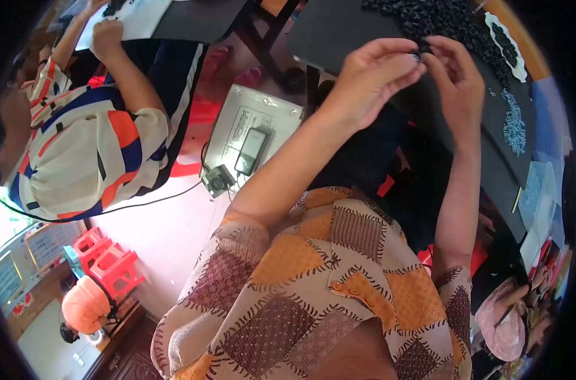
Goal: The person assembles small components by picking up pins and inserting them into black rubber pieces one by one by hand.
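Observation:
Both hands meet over the dark table at the upper right. My left hand (377, 76) is closed, thumb and fingers pinching a small black piece (421, 49). My right hand (458, 85) pinches the same piece from the other side. The fingers hide much of it, and its exact kind is too small to tell. Just beyond the fingertips spreads a heap of small black parts (440, 18). To the right of my right hand lies a pile of tiny light-blue bead-like pieces (513, 123).
A white strip-like holder (507, 47) with black pieces lies near the table's right edge (541, 57). A carton (256, 117) carrying a power bank (251, 151) and cable stands left of my left arm. A co-worker (85, 145) sits at the left; red stools (114, 266) stand behind.

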Tool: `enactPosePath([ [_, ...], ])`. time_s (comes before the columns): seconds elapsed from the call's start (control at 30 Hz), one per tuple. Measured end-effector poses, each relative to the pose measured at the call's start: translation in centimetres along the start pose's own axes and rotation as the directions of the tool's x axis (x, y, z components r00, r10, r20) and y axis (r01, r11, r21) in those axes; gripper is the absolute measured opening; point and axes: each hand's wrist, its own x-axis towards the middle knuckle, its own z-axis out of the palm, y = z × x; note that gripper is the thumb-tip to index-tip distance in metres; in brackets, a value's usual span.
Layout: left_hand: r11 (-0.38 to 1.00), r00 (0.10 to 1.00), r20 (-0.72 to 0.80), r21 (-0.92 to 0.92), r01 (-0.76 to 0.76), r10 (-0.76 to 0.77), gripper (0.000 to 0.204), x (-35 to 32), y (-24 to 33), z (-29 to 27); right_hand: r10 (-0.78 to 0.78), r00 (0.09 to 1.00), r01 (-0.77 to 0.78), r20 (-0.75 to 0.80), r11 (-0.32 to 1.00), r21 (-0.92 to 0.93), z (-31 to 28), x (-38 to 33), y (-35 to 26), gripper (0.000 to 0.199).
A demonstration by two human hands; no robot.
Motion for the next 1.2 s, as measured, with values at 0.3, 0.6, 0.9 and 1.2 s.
enactPosePath([
  [0.3,0.981,0.998,0.06,0.19,-0.045,0.034,0.028,-0.3,-2.7,1.3,0.057,0.995,-0.037,-0.076,0.968,0.247,-1.9,-3.9,-0.8,0.018],
  [0.6,0.874,0.996,0.071,0.48,-0.075,0.047,0.025,-0.9,-3.6,1.1,0.137,0.99,-0.127,-0.016,0.951,0.28,-2.1,-5.0,0.3,0.017],
  [0.9,0.948,0.999,0.039,0.318,0.015,-0.029,0.026,-0.7,-4.2,1.3,0.17,0.975,-0.117,-0.144,0.939,0.323,-2.5,-6.0,0.5,0.023],
  [1.2,0.974,0.975,0.093,-0.09,0.209,-0.201,0.031,-0.6,-2.9,0.3,0.079,0.986,-0.04,-0.149,0.968,0.248,-3.3,-5.9,0.5,0.021],
])
